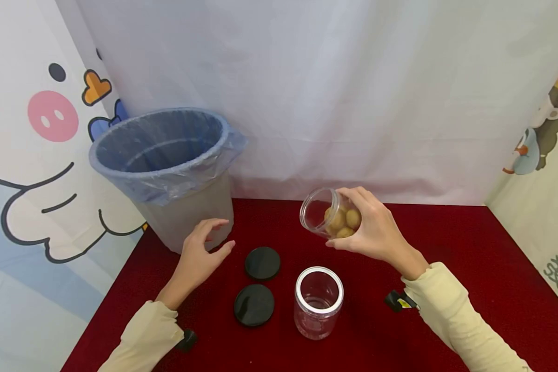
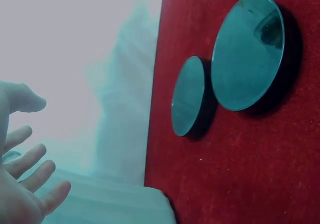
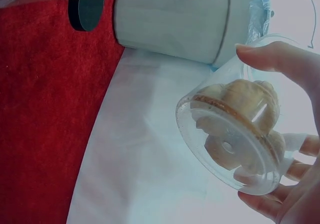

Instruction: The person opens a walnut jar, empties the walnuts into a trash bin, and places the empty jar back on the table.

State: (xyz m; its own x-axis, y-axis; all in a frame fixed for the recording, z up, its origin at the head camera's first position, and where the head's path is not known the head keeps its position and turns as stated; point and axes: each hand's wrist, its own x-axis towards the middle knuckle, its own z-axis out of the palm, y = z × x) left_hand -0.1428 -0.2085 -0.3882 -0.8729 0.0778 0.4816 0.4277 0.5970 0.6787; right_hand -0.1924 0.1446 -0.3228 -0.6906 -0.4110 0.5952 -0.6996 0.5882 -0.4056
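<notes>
My right hand (image 1: 374,225) grips a clear plastic jar (image 1: 317,209) above the table, tilted with its open mouth toward the left. Several round yellow-brown pieces (image 1: 344,222) lie inside it; in the right wrist view these pieces (image 3: 240,119) rest near the jar's base. A second clear jar (image 1: 318,305) with a white-looking rim stands upright and uncovered below and in front of the held one. My left hand (image 1: 200,256) hovers with fingers spread and nothing in them, left of two round black lids (image 1: 262,263) that lie flat. The nearer lid (image 1: 254,305) is beside the standing jar.
A grey bin (image 1: 200,212) lined with a blue plastic bag (image 1: 232,144) stands at the back left, just beyond my left hand. Red cloth (image 1: 437,232) covers the table, and a white curtain (image 1: 316,103) hangs behind it. Cartoon-printed fabric (image 1: 37,155) borders the left side.
</notes>
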